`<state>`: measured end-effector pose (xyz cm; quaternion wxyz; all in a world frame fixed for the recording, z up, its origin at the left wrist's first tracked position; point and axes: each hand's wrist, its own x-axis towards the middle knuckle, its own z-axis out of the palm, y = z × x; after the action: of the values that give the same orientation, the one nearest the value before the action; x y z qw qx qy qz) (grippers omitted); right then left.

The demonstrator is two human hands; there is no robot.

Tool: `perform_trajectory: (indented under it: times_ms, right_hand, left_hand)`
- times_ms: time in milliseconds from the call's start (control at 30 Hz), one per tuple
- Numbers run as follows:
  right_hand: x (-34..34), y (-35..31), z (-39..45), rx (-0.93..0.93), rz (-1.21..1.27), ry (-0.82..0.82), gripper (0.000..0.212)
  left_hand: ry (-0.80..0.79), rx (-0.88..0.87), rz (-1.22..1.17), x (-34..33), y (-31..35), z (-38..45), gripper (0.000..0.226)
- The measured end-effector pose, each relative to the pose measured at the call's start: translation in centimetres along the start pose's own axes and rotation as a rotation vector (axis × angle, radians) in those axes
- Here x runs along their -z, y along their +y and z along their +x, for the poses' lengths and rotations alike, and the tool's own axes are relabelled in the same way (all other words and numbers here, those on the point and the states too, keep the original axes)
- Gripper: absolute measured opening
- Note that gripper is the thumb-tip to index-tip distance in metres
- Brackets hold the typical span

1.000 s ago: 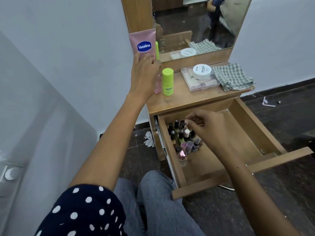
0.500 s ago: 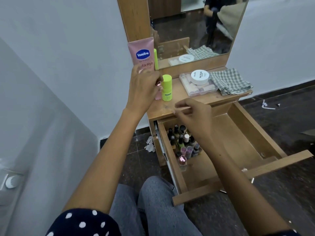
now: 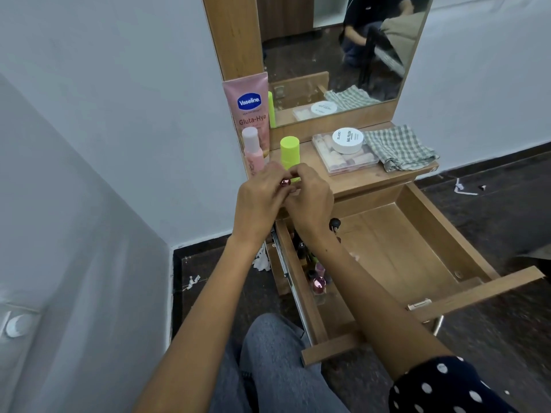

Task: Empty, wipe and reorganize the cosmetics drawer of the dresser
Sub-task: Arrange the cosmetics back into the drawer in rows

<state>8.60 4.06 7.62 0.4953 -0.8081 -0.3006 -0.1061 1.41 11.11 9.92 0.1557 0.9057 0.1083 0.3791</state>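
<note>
My left hand (image 3: 261, 201) and my right hand (image 3: 311, 201) meet above the front left corner of the dresser top (image 3: 366, 178). Between their fingertips sits a small bottle with a shiny rose cap (image 3: 284, 182); both hands pinch it, and its body is hidden by the fingers. Below them the wooden drawer (image 3: 477, 295) is pulled far out. Several small nail polish bottles (image 3: 317, 274) stand along its left wall, partly hidden by my right forearm. The rest of the drawer floor is bare wood.
On the dresser top stand a pink Vaseline tube (image 3: 250, 108), a pink bottle (image 3: 252, 150) and a lime-green bottle (image 3: 289, 152). To the right lie a clear box (image 3: 348, 160) with a white jar (image 3: 347, 140) on it and a checked cloth (image 3: 398, 147). The mirror (image 3: 337, 52) rises behind.
My right hand rose out of the drawer and joined my left hand. My left hand came down from the Vaseline tube to the front left of the dresser top.
</note>
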Motion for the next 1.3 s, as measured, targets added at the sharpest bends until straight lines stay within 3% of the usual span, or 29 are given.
perform_trajectory:
  times_ms: [267,467,667,800,933,1167,1300]
  right_hand:
    - [1.4,0.5,-1.4,0.12,0.012,0.108,0.019]
    - [2.3,0.8,-0.8,0.166,0.088,0.073,0.025]
    - [5.0,1.1,-1.0,0.141,0.269,-0.048,0.031]
    - [7.6,1.3,-2.5,0.074,0.283,-0.143,0.03]
    - [10.6,1.7,-4.1,0.037,0.267,-0.191,0.032]
    - [13.0,2.3,-5.8,0.253,0.024,-0.254,0.05]
    - [13.7,2.4,-6.3,0.2,0.023,-0.323,0.06]
  left_hand:
    - [0.108,0.082,-0.168,0.6,2.0,-1.0,0.012]
    - [0.12,0.233,-0.349,0.9,3.2,-0.5,0.026]
    - [0.034,0.43,-0.483,1.1,3.4,-2.5,0.057]
    - [-0.089,0.424,-0.502,1.4,3.6,-4.1,0.069]
    - [-0.201,0.237,-0.325,0.5,4.2,-5.4,0.055]
    - [-0.1,0.247,-0.211,-1.6,6.9,-7.3,0.032]
    - [-0.097,0.229,-0.187,-1.8,7.6,-7.8,0.026]
